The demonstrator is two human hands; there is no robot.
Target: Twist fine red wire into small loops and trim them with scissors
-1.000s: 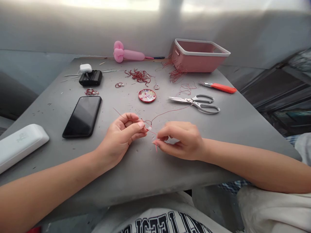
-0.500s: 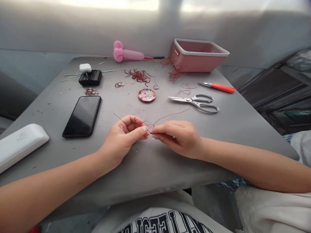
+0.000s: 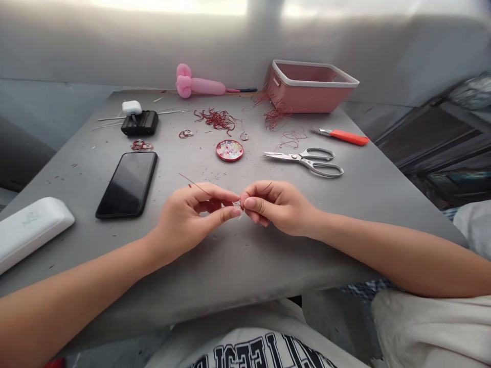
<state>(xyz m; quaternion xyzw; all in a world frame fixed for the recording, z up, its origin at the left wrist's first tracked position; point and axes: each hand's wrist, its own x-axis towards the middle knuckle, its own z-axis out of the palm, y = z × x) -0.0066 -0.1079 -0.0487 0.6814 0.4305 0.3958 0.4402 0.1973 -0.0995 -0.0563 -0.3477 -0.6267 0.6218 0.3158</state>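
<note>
A thin red thread (image 3: pixel 194 182) runs over the fingers of my left hand (image 3: pixel 192 214), its loose end sticking out to the upper left. My left thumb and index finger reach around a small tangle of this thread, with the other fingers curled behind. Close against those fingertips, my right hand (image 3: pixel 278 207) pinches the thread between thumb and forefinger. A short piece of thread shows above the right knuckles. The exact crossing of the strands is hidden between the fingertips. Beyond the hands lies a red-rimmed round dish of small pale beads (image 3: pixel 229 150).
Silver scissors (image 3: pixel 303 158) and an orange-handled utility knife (image 3: pixel 347 137) lie to the right. Behind are a pink bin (image 3: pixel 307 97), red thread pieces (image 3: pixel 218 120) and a pink balloon (image 3: pixel 205 86). A black phone (image 3: pixel 128 184) and white case (image 3: pixel 34 230) are leftward.
My right hand has turned and closed in, now meeting the left fingertips. The long strand trailing rightward has drawn in, and the left fingers have straightened somewhat.
</note>
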